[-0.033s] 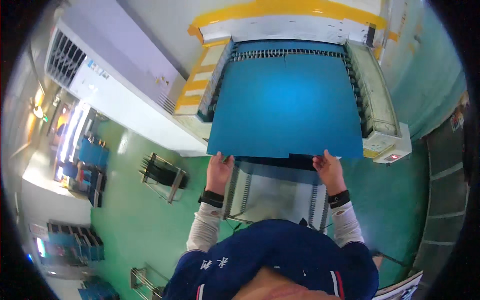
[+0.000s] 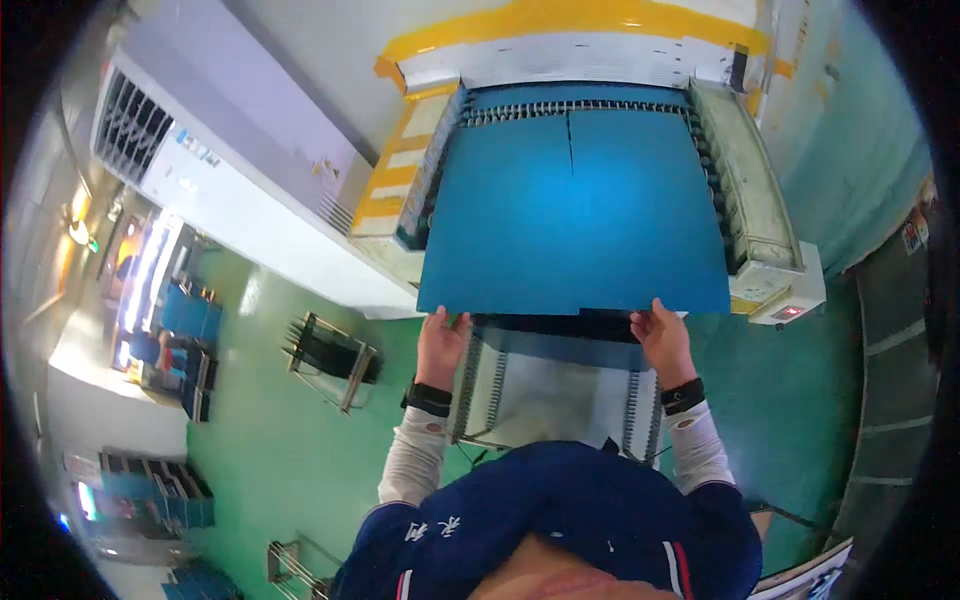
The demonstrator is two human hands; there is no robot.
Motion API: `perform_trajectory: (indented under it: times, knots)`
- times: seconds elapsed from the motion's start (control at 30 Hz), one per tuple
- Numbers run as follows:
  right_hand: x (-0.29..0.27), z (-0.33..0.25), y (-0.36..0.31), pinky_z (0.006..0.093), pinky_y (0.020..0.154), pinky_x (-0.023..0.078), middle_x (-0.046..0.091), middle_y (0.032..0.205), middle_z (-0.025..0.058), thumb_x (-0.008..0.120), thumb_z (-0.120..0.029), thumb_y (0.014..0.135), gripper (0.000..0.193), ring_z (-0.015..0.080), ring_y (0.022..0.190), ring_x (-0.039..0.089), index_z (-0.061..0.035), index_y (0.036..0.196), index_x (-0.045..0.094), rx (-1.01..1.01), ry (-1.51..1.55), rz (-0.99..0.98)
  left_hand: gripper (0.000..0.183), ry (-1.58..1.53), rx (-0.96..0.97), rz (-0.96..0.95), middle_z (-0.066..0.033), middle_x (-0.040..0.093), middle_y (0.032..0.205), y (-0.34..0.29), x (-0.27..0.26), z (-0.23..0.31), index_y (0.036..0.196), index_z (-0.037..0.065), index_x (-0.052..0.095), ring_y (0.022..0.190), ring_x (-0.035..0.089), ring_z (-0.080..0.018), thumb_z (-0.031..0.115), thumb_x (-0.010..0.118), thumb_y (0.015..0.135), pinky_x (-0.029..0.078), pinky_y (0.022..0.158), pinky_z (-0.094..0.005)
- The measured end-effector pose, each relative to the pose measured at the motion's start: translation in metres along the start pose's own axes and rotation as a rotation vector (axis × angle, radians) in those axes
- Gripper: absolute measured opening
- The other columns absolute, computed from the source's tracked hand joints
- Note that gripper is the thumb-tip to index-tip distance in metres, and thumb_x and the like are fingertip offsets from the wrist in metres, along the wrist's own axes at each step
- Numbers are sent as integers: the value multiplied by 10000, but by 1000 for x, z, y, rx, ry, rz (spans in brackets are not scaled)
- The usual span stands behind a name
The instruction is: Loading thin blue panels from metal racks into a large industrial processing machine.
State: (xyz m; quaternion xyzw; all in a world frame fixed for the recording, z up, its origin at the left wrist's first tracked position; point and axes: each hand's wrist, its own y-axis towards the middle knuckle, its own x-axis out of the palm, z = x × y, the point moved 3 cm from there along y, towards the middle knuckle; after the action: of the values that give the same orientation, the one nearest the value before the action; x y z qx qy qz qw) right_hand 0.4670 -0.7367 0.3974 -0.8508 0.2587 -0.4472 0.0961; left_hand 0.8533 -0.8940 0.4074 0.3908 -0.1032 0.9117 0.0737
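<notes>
Two flat blue panels, a left one and a right one, lie edge to edge on the rollers of a conveyor. A dark gap parts them at the far end; nearer, the seam hardly shows, and their front edges are slightly stepped. My left hand grips the left panel's near edge close to its outer corner. Toward the outer part of the right panel's near edge, my right hand pinches it. Both panels' near ends overhang the conveyor. Fingers beneath the panels are hidden.
The conveyor's side rails flank the panels. Below my hands stands a rack with toothed sides. A wheeled rack holding dark boards is on the green floor at left. A white cabinet stands left, a grey-green curtain right.
The dark gap between the panels at the far end has grown longer and plainer. My hands keep their hold on the near edges, and the whole view has shifted slightly.
</notes>
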Motion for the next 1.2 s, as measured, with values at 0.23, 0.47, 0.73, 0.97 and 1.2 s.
perform_trajectory:
  times: [0.23,0.47,0.73,0.97,1.2]
  knots:
    - [-5,-8,10,379,672,557,625,836,114,584,-199,946,179,260,771,659,-58,860,516,-18,56,85,88,0,-44,54,-65,618,1020,36,-10,-3,1023,57,572,967,592,-232,107,558,952,504,906,-412]
    - [1,-13,19,372,666,560,604,796,102,588,-204,946,203,265,754,655,-52,840,506,-36,47,68,136,22,-39,-41,-71,595,1094,57,6,-1,1088,53,551,1011,576,-232,98,539,960,508,908,-392]
    - [1,-15,31,355,668,551,635,824,105,613,-192,924,148,252,763,647,-50,931,572,-43,25,73,163,36,-69,-14,-77,581,1133,72,6,-10,1126,57,531,1026,571,-232,86,519,966,517,895,-387]
    - [-2,-16,43,349,654,542,637,838,95,598,-227,934,178,238,783,646,-51,944,581,-53,14,62,180,40,-56,-34,-81,577,1150,74,7,-7,1146,62,528,1047,562,-244,86,520,967,510,910,-390]
    - [1,-17,46,342,637,538,649,864,106,583,-243,943,199,236,779,648,-45,957,585,-48,-26,55,94,32,-85,-16,-73,583,1112,75,9,-9,1038,59,554,1029,558,-242,103,544,956,503,917,-401]
